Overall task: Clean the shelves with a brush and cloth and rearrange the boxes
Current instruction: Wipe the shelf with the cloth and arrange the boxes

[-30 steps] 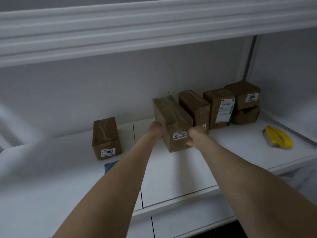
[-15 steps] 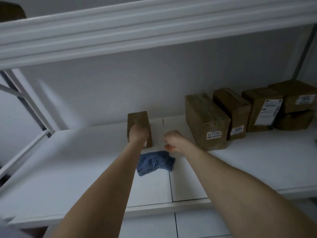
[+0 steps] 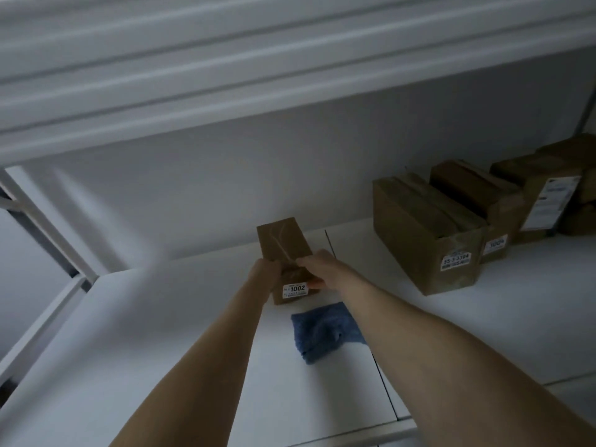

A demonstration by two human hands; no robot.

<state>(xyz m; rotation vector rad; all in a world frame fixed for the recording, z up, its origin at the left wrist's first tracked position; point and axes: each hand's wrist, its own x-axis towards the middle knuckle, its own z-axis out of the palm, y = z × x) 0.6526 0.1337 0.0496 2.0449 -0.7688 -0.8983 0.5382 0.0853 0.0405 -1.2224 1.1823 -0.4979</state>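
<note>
Both hands close around the near end of a small cardboard box: the left hand wraps its left side, and the right hand curls over the top right edge, with the thumb on the front face. The box is plain brown, narrow and long. It runs away from the viewer and sits near the middle of the white shelf, close to the back wall. Whether its base rests on the shelf or is slightly lifted cannot be told. A creased strip of clear tape runs along its top, and the white label on the front reads "1002". Just nearer lies a crumpled blue cloth, partly covered by the right forearm. Far right, a larger taped box carries a label reading "55-3-3304". The box behind it has a smaller label too blurred to read. Further boxes are cut off by the right edge, and one bears a long white shipping label that is illegible. The upper shelf fills the top.
</note>
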